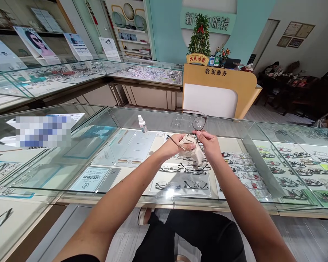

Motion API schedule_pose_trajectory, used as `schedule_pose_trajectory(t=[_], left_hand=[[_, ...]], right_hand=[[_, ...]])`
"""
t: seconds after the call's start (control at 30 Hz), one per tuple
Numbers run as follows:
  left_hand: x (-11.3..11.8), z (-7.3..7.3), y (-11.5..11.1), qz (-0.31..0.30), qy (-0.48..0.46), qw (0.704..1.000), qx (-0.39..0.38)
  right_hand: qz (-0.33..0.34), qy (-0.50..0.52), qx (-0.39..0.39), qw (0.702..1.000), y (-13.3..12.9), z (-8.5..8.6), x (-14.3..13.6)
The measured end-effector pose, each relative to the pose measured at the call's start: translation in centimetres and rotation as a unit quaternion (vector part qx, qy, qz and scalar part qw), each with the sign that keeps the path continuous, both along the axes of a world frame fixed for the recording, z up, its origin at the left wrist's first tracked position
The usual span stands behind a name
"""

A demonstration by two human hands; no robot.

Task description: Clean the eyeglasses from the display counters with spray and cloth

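Closest to us: our left forearm (125,193) and right forearm (248,203), coming in from the lower corners and converging ahead; right is cut off at the frame edge, left runs into a black sleeve (80,258). Left hand (177,143) has its thumb pressed on a pale cloth (194,151) around the lower lens; right hand (210,145) pinches the frame beside it. So the dark-rimmed glasses (199,123) sit between our fingers, upper lens just beyond them. White bottle (142,124) stands left of the fingers. Cloth hides the lower lens and some left fingers; pixelated sheet (42,131), far left of them, we can't read.
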State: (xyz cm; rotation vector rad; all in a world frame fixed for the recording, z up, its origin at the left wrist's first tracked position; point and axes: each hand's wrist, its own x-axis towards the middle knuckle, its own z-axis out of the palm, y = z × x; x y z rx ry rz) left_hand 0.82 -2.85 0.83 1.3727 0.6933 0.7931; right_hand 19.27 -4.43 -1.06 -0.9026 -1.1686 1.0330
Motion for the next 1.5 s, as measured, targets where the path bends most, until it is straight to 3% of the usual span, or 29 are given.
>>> schedule_pose_trajectory(t=[0.27,0.43,0.53,0.73,1.03,1.3,1.5], left_hand=[[0.5,-0.6,0.1,0.017,-0.027,0.999,-0.028],[0.4,-0.8,0.1,0.043,-0.006,0.999,-0.001],[0.3,-0.8,0.2,0.029,-0.014,0.999,0.0],[0.4,-1.3,0.8,0.047,-0.071,0.994,-0.063],[-0.9,-1.2,1.6,-0.021,-0.072,0.987,-0.14],[-2.4,-1.0,3.7,0.088,-0.188,0.96,-0.188],[-2.5,-1.0,3.6,0.091,-0.192,0.964,-0.161]], right_hand=[[0.001,-0.038,-0.017,0.999,-0.5,0.1,-0.8],[-0.014,-0.062,-0.026,0.998,-0.6,0.2,-0.8],[-0.015,-0.05,-0.03,0.998,-0.7,0.3,-0.8],[0.014,-0.066,-0.025,0.997,-0.8,0.5,-0.8],[0.019,0.038,-0.069,0.997,0.1,0.1,0.4],[0.022,-0.036,-0.079,0.996,-0.1,1.2,1.7],[0.055,-0.078,-0.112,0.989,-0.7,1.4,1.0]])
